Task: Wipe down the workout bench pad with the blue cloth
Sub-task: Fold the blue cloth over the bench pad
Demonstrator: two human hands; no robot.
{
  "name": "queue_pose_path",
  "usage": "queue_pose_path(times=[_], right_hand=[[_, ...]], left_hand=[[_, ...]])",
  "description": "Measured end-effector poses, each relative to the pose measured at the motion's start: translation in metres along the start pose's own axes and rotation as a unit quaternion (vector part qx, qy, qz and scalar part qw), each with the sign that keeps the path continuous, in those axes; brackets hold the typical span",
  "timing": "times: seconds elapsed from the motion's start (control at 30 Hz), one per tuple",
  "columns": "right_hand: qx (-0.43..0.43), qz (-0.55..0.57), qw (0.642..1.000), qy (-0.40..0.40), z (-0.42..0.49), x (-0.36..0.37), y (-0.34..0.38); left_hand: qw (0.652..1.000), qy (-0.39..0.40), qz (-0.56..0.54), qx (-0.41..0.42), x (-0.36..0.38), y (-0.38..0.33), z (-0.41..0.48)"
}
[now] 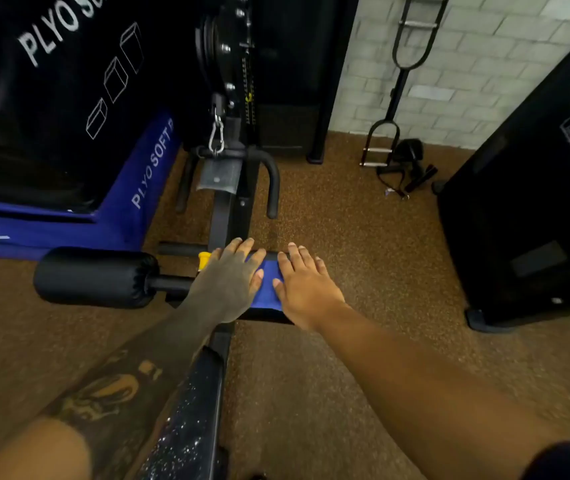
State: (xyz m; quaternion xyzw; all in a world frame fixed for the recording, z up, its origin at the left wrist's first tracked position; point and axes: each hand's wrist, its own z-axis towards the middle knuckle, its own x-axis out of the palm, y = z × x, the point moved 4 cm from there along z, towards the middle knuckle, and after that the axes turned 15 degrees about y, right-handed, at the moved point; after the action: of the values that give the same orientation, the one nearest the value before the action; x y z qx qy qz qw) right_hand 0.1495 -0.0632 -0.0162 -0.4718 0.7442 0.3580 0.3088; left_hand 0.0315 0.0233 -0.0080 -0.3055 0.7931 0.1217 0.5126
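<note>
Both hands lie flat, fingers spread and gripping nothing, on the blue cloth (269, 285), which lies on the small black bench pad (271, 315): the left hand (226, 282) covers its left part, the right hand (306, 289) its right edge. Just left sits a black foam roller (94, 277) (with a yellow knob (203, 260) beside the left fingers). Beyond are a curved handlebar (269, 181), a carabiner (216, 136) and plyo boxes (51, 98).

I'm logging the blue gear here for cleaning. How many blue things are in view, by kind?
Blue cloth: 1, flat on the bench pad under the left hand and right hand
Blue plyo box: 1
Total: 2
</note>
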Motion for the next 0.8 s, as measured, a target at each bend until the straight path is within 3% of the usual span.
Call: queue_pose_path(times=[0.2,0.6,0.8], right_hand=[[0.005,-0.025,0.999,0.022,0.015,0.003,0.001],[-0.006,0.003,1.0,-0.003,0.013,-0.028,0.015],[-0.062,-0.061,0.996,0.011,0.009,-0.049,0.047]], left_hand=[[0.998,0.049,0.029,0.0,0.017,0.005,0.021],[0.999,-0.024,0.015,-0.033,-0.003,0.016,0.006],[0.984,-0.066,-0.159,-0.034,0.003,0.037,-0.031]])
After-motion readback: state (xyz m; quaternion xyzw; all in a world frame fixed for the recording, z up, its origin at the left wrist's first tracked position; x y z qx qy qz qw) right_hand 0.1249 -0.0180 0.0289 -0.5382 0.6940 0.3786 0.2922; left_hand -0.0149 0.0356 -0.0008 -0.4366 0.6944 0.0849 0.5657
